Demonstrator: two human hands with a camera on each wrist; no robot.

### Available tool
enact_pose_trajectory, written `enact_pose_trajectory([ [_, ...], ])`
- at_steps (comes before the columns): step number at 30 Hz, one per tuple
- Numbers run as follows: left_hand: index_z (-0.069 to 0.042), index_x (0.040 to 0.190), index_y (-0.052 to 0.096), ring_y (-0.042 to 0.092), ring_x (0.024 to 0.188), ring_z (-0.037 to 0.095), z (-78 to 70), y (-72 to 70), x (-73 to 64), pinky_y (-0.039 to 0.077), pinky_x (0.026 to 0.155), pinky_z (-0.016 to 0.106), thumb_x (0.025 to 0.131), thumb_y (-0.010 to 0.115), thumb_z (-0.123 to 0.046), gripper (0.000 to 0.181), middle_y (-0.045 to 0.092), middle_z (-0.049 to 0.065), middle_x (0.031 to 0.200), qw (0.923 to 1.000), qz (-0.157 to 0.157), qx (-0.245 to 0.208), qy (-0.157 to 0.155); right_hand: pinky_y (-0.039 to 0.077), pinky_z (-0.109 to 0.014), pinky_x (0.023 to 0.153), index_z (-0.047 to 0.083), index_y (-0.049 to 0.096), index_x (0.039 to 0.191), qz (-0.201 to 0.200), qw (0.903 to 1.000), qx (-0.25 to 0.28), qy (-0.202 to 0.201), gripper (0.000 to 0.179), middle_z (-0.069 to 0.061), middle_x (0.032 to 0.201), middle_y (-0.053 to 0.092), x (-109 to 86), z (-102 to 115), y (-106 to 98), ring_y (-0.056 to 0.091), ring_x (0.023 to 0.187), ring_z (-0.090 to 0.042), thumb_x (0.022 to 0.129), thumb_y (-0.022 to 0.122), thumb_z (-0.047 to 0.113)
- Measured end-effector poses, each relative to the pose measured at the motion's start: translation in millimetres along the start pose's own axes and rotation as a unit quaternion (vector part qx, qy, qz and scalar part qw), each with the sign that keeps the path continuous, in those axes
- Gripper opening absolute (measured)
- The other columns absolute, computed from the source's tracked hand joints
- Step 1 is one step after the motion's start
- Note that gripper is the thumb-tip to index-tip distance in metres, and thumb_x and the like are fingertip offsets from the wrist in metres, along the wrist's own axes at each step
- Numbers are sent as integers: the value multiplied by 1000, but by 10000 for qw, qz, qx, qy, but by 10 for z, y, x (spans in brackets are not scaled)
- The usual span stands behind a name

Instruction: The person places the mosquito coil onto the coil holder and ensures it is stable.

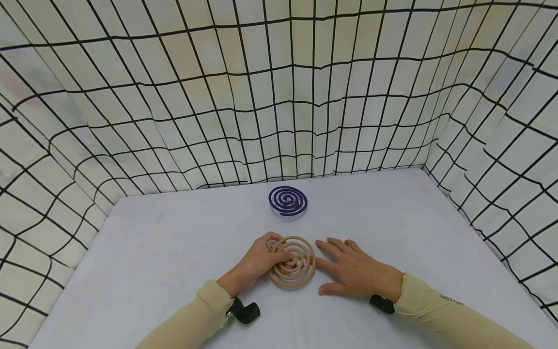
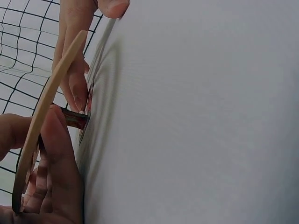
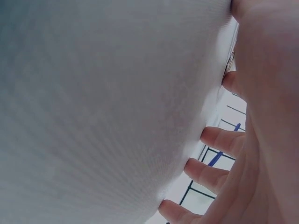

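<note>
A tan spiral mosquito coil [image 1: 291, 286] is in my left hand [image 1: 256, 260], thumb on top near its centre and fingers underneath. In the left wrist view the coil [image 2: 51, 86] shows edge-on, raised off the white cloth. Below it a small colourful upright piece [image 2: 76, 119] rises from a flat printed base lying on the cloth. My right hand [image 1: 355, 269] lies palm down with its fingers spread. Its index finger reaches under the coil's right edge, with the fingertip at the base. In the right wrist view its fingertips [image 3: 210, 134] rest on the cloth.
A dark purple spiral coil [image 1: 287, 188] sits beyond my hands, slightly raised over its shadow. White cloth [image 1: 152, 271] covers the table. Black netting [image 1: 270, 102] over white sheeting walls the back and both sides. Black camera mounts [image 1: 246, 312] hang under both wrists.
</note>
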State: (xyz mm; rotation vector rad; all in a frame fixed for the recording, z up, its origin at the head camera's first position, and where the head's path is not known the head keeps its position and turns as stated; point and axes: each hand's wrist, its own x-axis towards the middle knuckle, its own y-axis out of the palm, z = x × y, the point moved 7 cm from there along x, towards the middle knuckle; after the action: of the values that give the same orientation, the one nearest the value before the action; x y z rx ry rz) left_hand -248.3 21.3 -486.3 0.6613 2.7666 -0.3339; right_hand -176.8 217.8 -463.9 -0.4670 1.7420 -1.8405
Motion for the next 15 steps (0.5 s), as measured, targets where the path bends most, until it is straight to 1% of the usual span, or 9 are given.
enact_pose_trajectory([
  [5,-5,122,56,62,82,13,-17,-10,-6,49,71,25,85,82,-16,47,69,8,100,9998,-101,141,-45,40,-68,112,34,38,159,-5,10000,-22,-5,75,-13,168,33,6,1,-9,36,152,-42,97,42,75],
  [10,-4,123,55,63,79,13,-33,-3,-13,48,69,25,85,81,-16,48,72,7,95,9997,-101,236,-62,41,-67,111,33,38,159,-39,10000,-82,0,75,-14,167,34,8,1,-19,37,151,-43,97,43,75],
  [15,-4,122,56,61,82,13,-29,-3,-17,47,70,24,85,81,-16,46,70,7,97,9993,-84,366,-58,39,-68,113,33,39,159,118,9998,112,99,76,-13,168,32,12,5,5,34,153,-43,96,44,75],
])
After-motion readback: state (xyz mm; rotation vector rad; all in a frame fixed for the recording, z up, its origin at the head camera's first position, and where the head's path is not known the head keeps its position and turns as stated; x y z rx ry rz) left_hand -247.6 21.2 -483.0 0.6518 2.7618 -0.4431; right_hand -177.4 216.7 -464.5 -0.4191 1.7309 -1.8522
